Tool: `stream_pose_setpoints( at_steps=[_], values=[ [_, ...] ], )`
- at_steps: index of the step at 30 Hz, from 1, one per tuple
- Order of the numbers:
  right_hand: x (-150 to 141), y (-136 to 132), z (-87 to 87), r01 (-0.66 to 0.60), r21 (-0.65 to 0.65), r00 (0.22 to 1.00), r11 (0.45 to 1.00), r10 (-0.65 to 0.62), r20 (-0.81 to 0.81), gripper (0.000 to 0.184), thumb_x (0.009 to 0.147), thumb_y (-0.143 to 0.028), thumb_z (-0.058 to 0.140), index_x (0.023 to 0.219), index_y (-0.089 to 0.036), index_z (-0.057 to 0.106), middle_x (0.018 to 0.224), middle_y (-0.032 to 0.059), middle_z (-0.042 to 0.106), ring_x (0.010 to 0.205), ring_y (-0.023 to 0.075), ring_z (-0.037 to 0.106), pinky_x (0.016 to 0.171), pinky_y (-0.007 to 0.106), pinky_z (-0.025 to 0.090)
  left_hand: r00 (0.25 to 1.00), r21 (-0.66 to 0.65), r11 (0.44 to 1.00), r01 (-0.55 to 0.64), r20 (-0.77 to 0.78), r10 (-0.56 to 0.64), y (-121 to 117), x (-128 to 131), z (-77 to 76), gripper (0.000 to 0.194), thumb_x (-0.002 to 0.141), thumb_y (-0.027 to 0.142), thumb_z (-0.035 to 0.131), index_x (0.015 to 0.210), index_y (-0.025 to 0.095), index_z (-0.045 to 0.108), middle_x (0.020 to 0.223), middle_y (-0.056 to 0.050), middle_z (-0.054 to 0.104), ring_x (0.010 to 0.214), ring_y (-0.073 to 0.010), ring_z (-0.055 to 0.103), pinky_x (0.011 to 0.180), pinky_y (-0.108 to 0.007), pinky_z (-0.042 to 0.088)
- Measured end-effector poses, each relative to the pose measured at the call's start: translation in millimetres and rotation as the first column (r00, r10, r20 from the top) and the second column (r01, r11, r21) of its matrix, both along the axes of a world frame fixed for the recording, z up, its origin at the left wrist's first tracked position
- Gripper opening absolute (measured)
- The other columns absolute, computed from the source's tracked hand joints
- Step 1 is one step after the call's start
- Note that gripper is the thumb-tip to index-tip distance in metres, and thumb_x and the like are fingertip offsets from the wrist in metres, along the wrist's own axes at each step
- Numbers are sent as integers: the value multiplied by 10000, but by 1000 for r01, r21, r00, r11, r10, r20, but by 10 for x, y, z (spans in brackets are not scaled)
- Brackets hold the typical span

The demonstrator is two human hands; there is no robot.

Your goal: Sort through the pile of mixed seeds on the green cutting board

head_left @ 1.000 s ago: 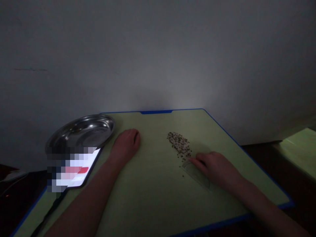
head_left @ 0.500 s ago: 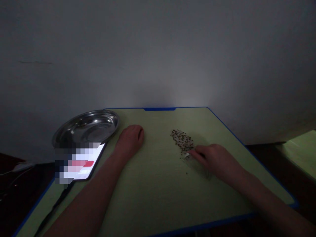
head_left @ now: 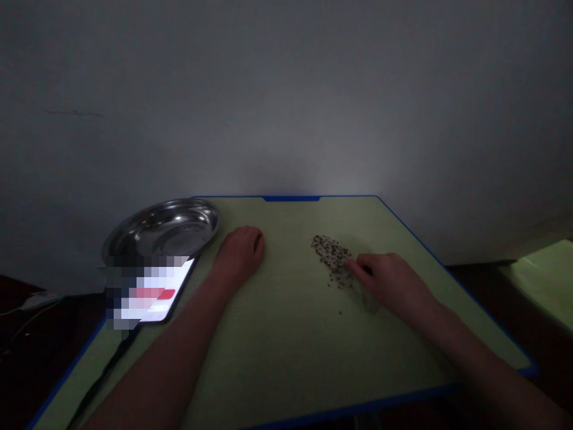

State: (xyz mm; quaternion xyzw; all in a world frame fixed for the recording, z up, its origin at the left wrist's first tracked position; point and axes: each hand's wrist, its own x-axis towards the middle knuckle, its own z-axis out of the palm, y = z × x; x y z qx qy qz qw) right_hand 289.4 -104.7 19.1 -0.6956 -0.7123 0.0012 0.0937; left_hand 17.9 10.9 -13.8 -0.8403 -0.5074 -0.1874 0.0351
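My left hand (head_left: 242, 251) rests on the table top with its fingers curled into a loose fist and nothing visible in them. On the right, my right hand (head_left: 385, 278) is closed in a pinch, thumb and forefinger together at the near edge of a small pile of grains (head_left: 329, 248). The grains are dark and whitish mixed, too small to name. A clear plastic bag (head_left: 366, 301) hangs below the right fingers, faint and partly hidden by the hand; it appears to be held in the pinch. A few grains lie loose in front of the pile.
A shiny metal basin (head_left: 179, 230) stands at the table's back left. In front of it lies a lit phone or tablet (head_left: 168, 301), partly blurred out, with a dark strap (head_left: 101, 379). The pale green table (head_left: 277, 334) has a blue rim and meets a grey wall.
My right hand has moved slightly up and away from me, its fingertips now over the pile's edge. The bag has shifted with it. My left hand stays in place; the view has shifted slightly.
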Motion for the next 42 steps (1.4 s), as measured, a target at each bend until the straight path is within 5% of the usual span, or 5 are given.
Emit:
stream_pose_setpoints(
  at_steps=[19,25,32,42],
  values=[
    [12,-129,45,-29,11,997,1000,29,-76,468,946,-446,430,571,-208,578,477,1,540,449,135,507,510,293,274,999,4,1000,12,33,-12,-11,-3,4,244,911,240,380,892,153,607,900,-111,651,861,-229,586,798,-357,446],
    [11,-224,-42,-72,-14,991,997,70,-114,459,956,-441,410,615,-208,612,518,17,608,464,145,555,503,297,278,1000,4,1000,7,20,-7,-5,1,1,217,903,238,394,875,173,599,896,-98,649,858,-217,585,798,-347,452],
    [127,-201,-159,-34,36,999,999,33,22,466,961,-458,403,641,-209,633,552,43,650,515,185,608,527,303,319,1000,3,1000,16,5,-16,1,2,2,241,915,246,383,893,147,602,908,-110,648,864,-227,581,807,-354,449],
    [163,-161,-125,-25,50,999,998,27,-43,475,955,-465,413,619,-205,623,534,40,640,471,161,574,507,292,301,1000,17,1000,16,5,-16,9,-7,-17,230,910,247,386,880,162,597,895,-104,649,859,-226,583,799,-352,451]
  ],
)
